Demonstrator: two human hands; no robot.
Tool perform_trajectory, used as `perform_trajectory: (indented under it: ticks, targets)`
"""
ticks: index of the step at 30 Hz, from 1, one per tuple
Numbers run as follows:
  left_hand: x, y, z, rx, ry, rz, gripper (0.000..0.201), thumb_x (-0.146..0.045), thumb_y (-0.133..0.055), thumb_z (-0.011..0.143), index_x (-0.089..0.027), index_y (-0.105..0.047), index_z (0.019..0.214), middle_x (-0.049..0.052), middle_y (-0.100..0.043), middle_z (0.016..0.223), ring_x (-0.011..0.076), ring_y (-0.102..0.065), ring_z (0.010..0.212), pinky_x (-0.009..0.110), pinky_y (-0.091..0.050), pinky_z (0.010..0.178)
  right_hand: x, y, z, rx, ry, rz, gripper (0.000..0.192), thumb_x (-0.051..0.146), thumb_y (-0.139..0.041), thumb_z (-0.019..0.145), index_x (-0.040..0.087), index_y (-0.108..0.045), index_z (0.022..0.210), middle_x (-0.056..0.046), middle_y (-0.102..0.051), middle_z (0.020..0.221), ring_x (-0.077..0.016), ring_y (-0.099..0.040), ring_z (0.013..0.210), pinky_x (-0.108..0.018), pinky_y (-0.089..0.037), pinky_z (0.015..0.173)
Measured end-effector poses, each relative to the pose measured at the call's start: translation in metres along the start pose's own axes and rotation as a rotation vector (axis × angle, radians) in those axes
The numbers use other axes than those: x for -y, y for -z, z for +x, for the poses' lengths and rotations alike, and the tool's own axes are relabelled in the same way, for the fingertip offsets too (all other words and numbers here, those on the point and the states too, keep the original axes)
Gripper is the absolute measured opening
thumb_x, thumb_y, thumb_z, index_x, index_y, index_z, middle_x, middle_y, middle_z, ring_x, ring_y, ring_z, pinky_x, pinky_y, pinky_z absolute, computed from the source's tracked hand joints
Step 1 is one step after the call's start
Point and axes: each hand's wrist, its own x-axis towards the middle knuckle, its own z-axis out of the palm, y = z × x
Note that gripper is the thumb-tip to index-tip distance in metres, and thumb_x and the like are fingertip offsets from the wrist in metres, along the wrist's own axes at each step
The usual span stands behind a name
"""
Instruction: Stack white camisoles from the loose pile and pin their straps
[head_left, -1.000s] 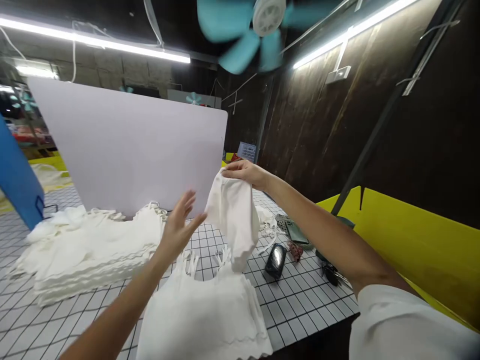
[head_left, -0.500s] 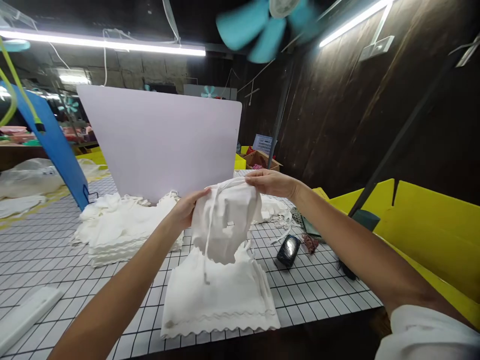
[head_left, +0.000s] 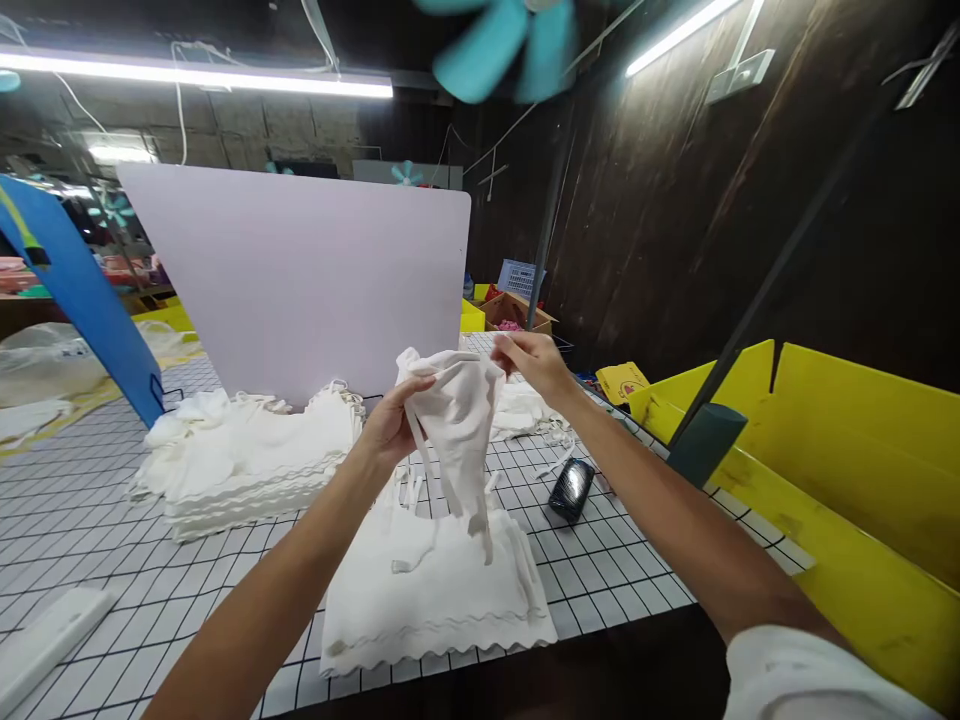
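Observation:
Both my hands hold a white strappy top (head_left: 459, 430) up above the checked table (head_left: 90, 500). My left hand (head_left: 394, 425) grips its left edge, and my right hand (head_left: 529, 362) pinches its upper right corner. The garment hangs crumpled, with thin straps dangling below it. Directly under it a small pile of flat white tops (head_left: 439, 590) with scalloped hems lies near the table's front edge.
A taller stack of white tops (head_left: 247, 460) sits at the left, before an upright pale board (head_left: 300, 280). A black case (head_left: 570, 488) lies right of the pile. More white cloth (head_left: 529, 412) is behind. Yellow bins (head_left: 847, 470) stand at right, a blue panel (head_left: 82, 300) at left.
My left hand has closed on the garment's left edge. Both hands now hold it up between them, and the cloth has turned so its straps hang down.

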Motion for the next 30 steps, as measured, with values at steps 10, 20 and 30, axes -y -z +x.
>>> perform_trajectory:
  ticks: [10, 20, 30]
  targets:
    - [0.009, 0.0, -0.008, -0.032, -0.104, 0.025, 0.032, -0.027, -0.081, 0.069, -0.016, -0.07, 0.096, 0.005, -0.077, 0.087, 0.0259, -0.073, 0.096, 0.031, -0.057, 0.085, -0.022, -0.026, -0.041, -0.106, -0.146, 0.18, 0.056, 0.071, -0.081, 0.06, 0.02, -0.069, 0.079, -0.001, -0.066, 0.078, -0.0139, -0.06, 0.074, -0.025, -0.049, 0.067]
    - [0.023, 0.02, -0.014, -0.012, -0.397, 0.574, 0.026, -0.036, -0.081, 0.075, -0.017, -0.075, 0.091, 0.004, -0.075, 0.091, 0.0236, -0.067, 0.098, 0.03, -0.049, 0.088, -0.02, -0.056, -0.015, 0.147, -0.36, 0.619, 0.043, 0.05, -0.09, 0.059, 0.018, -0.068, 0.079, 0.001, -0.066, 0.073, -0.0112, -0.058, 0.068, -0.022, -0.048, 0.064]
    - [-0.032, 0.028, -0.005, 0.031, -0.443, 0.602, 0.039, -0.055, -0.074, 0.08, -0.017, -0.078, 0.086, 0.007, -0.075, 0.089, 0.0208, -0.067, 0.094, 0.027, -0.05, 0.084, 0.031, -0.036, 0.021, 0.563, -0.339, 0.38, 0.033, 0.032, -0.088, 0.066, 0.015, -0.07, 0.087, 0.001, -0.067, 0.073, -0.0093, -0.058, 0.062, -0.018, -0.046, 0.055]
